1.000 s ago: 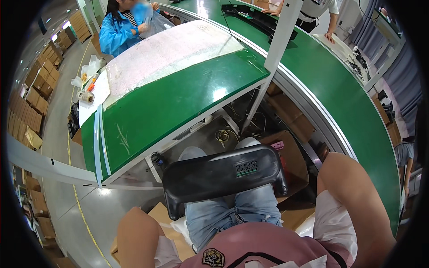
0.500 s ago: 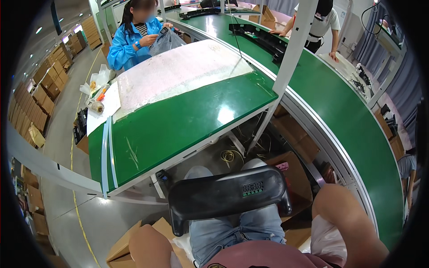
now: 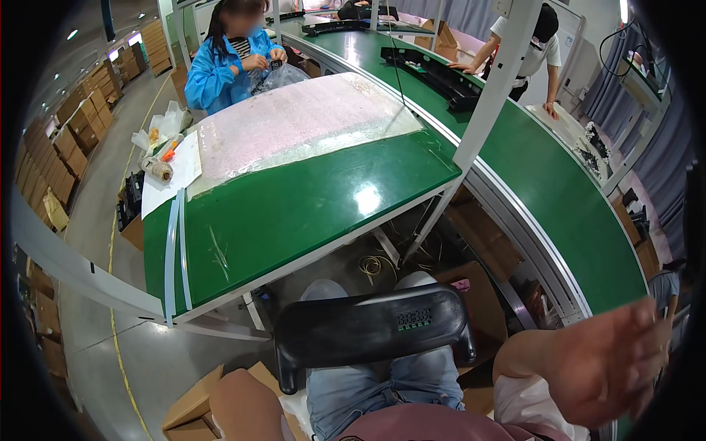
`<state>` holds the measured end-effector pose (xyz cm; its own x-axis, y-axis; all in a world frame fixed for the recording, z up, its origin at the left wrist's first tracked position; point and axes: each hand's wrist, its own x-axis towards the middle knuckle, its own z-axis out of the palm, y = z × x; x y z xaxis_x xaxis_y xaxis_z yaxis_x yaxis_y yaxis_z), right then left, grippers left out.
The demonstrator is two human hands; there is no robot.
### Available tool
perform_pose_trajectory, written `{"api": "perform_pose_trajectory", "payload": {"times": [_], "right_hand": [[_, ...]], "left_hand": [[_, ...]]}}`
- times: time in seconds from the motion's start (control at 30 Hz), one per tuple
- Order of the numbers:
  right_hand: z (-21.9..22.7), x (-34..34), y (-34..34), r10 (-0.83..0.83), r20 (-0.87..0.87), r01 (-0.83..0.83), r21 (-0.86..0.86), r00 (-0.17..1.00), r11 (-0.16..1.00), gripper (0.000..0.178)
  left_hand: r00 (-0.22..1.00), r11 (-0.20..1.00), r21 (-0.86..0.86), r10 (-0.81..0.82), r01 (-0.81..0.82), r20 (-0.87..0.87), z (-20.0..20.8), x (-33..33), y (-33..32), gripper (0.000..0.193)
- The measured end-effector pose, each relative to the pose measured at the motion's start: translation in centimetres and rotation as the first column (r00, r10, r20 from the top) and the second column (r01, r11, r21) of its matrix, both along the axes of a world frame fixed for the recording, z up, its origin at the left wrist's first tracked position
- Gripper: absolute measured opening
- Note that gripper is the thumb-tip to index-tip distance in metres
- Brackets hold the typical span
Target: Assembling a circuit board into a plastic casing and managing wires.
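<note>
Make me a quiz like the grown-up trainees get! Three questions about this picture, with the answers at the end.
1. What colour is the jacket on the co-worker holding the plastic bag?
2. Where does the black piece with the grid of slots appear?
A) on the floor
B) in front of the person's jeans
C) inside a cardboard box
3. True or false: the person's own right hand is apart from that black piece.

Key:
1. Blue
2. B
3. True
</note>
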<state>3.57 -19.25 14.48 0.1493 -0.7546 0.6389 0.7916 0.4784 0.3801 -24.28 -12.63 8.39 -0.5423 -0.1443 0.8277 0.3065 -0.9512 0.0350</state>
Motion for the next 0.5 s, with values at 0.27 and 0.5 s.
{"api": "perform_pose_trajectory", "payload": {"times": [0.27, 0.5], "right_hand": [[-3.9, 2.2, 0.7, 0.154, 0.318, 0.167, -0.784, 0.936, 0.598, 0.024], [-8.1, 1.8, 6.7, 0.158, 0.002, -0.023, -0.988, 0.988, 0.154, 0.012]], "left_hand": [[0.994, 0.992, -0.08, -0.094, 0.098, 0.048, -0.9, 1.4, 1.7, 0.041], [0.982, 0.972, -0.154, -0.165, 0.177, 0.088, -2.3, 2.3, 3.6, 0.042]]}}
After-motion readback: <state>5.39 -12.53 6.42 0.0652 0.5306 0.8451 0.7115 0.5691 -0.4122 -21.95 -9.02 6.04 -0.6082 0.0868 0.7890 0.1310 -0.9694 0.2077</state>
